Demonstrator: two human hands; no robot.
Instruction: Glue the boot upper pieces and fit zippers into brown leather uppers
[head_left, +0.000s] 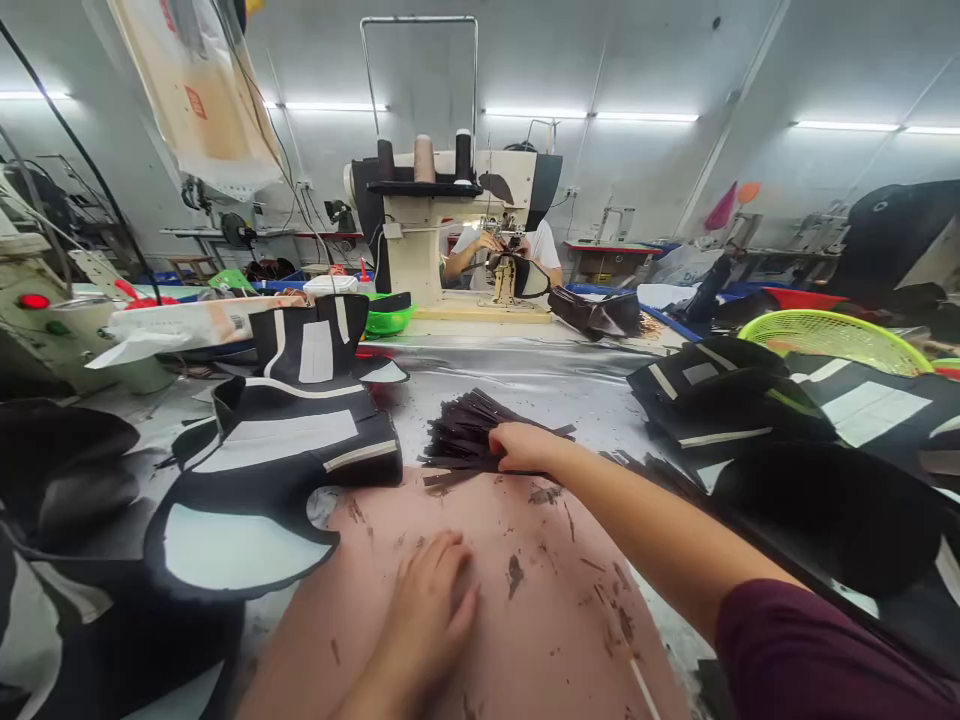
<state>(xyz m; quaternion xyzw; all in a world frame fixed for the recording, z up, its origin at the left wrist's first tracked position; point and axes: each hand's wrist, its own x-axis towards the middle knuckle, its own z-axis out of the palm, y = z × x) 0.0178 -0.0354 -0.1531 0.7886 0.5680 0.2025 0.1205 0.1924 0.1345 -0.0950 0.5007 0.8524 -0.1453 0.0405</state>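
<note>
My right hand [521, 447] reaches forward to a heap of narrow black strips [466, 425]. Its thumb and fingers are closed on strips at the right side of the heap; how many it grips is hidden. Nearer to me, my left hand [435, 595] rests on a scuffed pinkish work board [517, 540], fingers loosely stretched out and nothing in them. To its left lies a black cut piece [300, 440] with white backing patches and pale tape. A curved black piece with a pale blue-white patch [232, 550] sits just in front of that.
A sewing machine [416, 250] with thread cones stands ahead; behind it a person's hands [491, 243] work at the needle. Black pieces [720, 400] are stacked on the right, near a yellow-green basket [832, 335]. A green bowl [390, 318] stands left of the machine. A plastic bag [195, 90] hangs at upper left.
</note>
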